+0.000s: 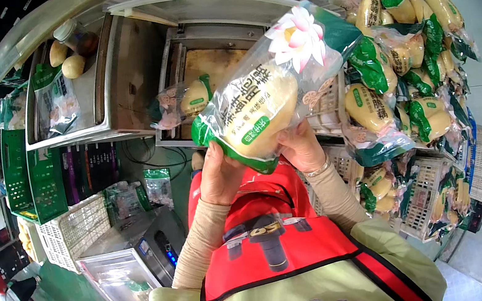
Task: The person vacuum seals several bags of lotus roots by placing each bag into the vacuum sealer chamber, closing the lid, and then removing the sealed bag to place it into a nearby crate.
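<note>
Both my hands hold up a clear plastic bag of pale lotus root (263, 114), printed with a pink lotus flower and green ends. My left hand (221, 174) grips the green end of the bag with the thumb on top. Around the bag's lower right edge, my right hand (303, 146) pinches the film. Behind it, a smaller-looking bag of lotus root (193, 99) lies over the open metal chamber (213, 61) of a machine. On the right, many filled bags of lotus root (367, 106) are heaped on plastic crates.
Left of the chamber, a metal tray (94, 104) holds loose roots (73, 66), a jar (82, 41) and a flat bag (57, 101). Green crates (46, 179), a white crate (76, 222) and a metal-cased machine (121, 257) stand lower left. Another person (10, 297) is at far left.
</note>
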A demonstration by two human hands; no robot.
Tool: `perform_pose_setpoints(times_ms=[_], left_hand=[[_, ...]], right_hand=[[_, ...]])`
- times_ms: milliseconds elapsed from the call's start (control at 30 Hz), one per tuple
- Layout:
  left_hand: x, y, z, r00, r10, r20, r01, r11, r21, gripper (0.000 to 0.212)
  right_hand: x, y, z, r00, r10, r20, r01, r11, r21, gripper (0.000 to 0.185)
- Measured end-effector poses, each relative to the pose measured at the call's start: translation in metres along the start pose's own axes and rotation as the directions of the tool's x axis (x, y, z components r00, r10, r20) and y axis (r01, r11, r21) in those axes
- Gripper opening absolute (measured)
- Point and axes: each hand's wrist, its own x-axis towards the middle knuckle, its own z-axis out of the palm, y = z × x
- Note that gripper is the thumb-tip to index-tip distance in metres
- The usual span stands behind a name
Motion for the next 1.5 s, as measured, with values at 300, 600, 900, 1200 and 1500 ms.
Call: perform_pose_setpoints(times_ms=[300, 600, 900, 1200, 1500], left_hand=[[0.020, 0.042, -0.001, 0.998, -0.063, 0.028, 0.056, 0.980, 0.191, 0.048], [0.038, 0.073, -0.058, 0.959, -0.283, -0.022, 0.273, 0.899, 0.342, 0.072], [0.067, 0.081, -0.118, 0.769, -0.608, -0.198, 0.639, 0.724, 0.260, 0.077], [0.100, 0.035, -0.159, 0.702, -0.696, -0.150, 0.712, 0.687, 0.146, 0.073], [0.120, 0.017, -0.175, 0.789, -0.597, -0.142, 0.613, 0.779, 0.131, 0.078]], right_hand=[[0.018, 0.046, -0.009, 1.000, -0.024, -0.020, 0.026, 0.996, 0.086, 0.065], [0.019, 0.105, 0.004, 0.947, -0.078, -0.312, 0.078, 0.997, -0.011, 0.065], [-0.004, 0.049, -0.019, 0.788, -0.357, -0.502, 0.356, 0.929, -0.101, 0.067], [0.024, 0.025, -0.051, 0.751, -0.482, -0.452, 0.115, 0.769, -0.629, 0.030], [0.057, 0.030, -0.085, 0.797, -0.525, -0.299, -0.008, 0.486, -0.874, 0.020]])
